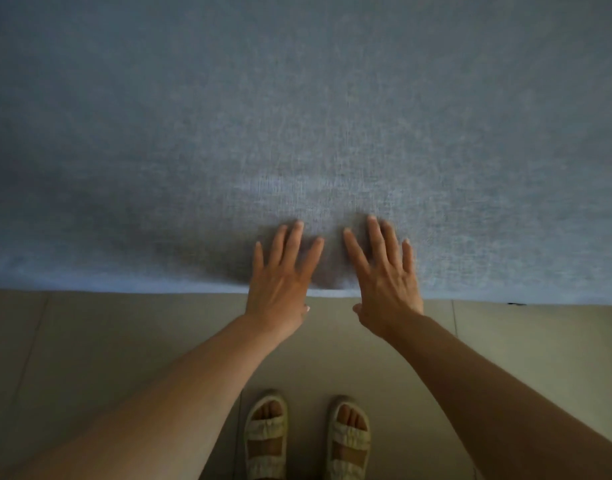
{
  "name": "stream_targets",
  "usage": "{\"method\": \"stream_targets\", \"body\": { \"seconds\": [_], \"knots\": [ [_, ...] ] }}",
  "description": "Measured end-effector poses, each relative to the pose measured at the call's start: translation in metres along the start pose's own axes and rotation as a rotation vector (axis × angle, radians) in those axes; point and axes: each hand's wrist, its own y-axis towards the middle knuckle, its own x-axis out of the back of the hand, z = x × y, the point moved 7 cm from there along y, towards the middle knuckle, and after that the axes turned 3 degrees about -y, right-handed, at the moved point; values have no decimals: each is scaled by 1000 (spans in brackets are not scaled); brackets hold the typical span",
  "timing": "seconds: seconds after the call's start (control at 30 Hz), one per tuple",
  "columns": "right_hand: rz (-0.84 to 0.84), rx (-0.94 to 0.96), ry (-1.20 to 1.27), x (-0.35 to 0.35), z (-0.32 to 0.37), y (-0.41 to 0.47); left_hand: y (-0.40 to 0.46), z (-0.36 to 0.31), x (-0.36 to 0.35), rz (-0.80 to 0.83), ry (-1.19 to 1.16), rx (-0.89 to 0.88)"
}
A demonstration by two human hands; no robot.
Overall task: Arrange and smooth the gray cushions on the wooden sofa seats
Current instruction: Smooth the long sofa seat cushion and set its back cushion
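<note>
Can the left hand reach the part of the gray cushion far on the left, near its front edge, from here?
Probably yes: the left hand already lies flat on the gray woven fabric cushion, and nothing lies between.

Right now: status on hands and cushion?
Left hand and right hand flat, fingers spread, pressing gray cushion near its front edge. Nothing in the way.

- One view only: a wide-angle camera worn on the head, pointing forward and steeply down.
- It looks from above the front edge of the gray cushion, at close range.
- The cushion fills the upper frame; floor and sandalled feet occupy the lower frame.
</note>
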Motion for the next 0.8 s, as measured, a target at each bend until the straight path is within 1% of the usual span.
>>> {"method": "stream_targets", "body": {
  "seconds": [0.07,0.13,0.2,0.27,0.33,0.43,0.63,0.73,0.8],
  "knots": [
    [-136,-6,-18,-10,1,9,9,-1,-14,-73,28,-25],
    [-265,-34,-41,-21,0,14,17,0,-26,-184,36,-32],
    [-380,-48,-94,-24,1,16,22,2,-27,-381,43,-63],
    [-518,-36,-106,-22,3,15,21,0,-22,-578,56,-143],
    [-613,-9,-94,-19,4,13,20,-3,-14,-663,46,-205],
    [-670,38,-69,-16,6,7,18,-5,-3,-703,6,-276],
    [-707,115,-33,-9,9,1,16,-9,2,-676,-21,-349],
    [-740,187,-12,-7,13,-3,14,-14,4,-615,-44,-348],
    [-750,215,-8,-6,17,-5,14,-15,4,-539,-79,-331]
  ]
}}
